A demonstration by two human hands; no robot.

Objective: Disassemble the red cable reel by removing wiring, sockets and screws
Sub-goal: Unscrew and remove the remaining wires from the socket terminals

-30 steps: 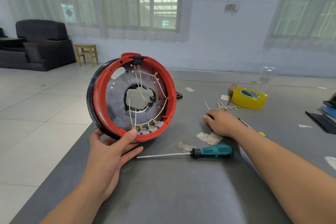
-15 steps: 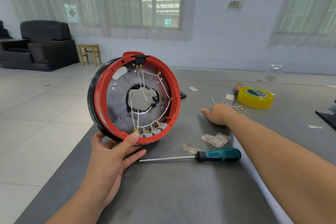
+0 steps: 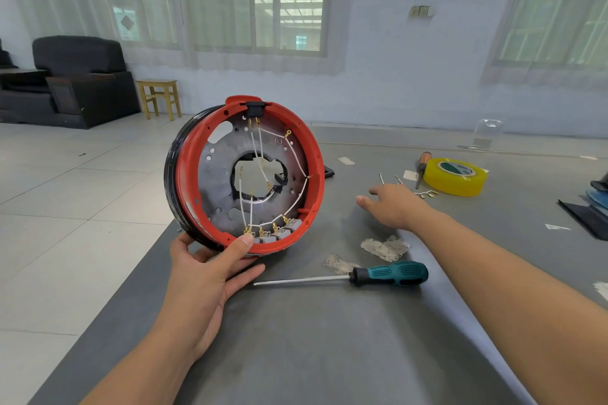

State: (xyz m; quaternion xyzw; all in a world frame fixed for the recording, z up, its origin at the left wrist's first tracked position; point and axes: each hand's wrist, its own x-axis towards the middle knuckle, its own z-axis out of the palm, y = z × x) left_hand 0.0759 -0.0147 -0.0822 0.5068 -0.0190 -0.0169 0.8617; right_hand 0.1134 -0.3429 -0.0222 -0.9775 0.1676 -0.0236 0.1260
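Right hand (image 3: 394, 204) has lifted off the table, open and empty; left hand (image 3: 204, 266) grips the reel (image 3: 245, 174), wiring (image 3: 297, 158) still attached.

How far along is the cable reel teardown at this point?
Done: the red cable reel is opened, and a few screws and brass terminals lie loose on the table. In hand: the left hand holds the reel upright; the right hand holds nothing. Left: white wires and grey sockets remain inside.
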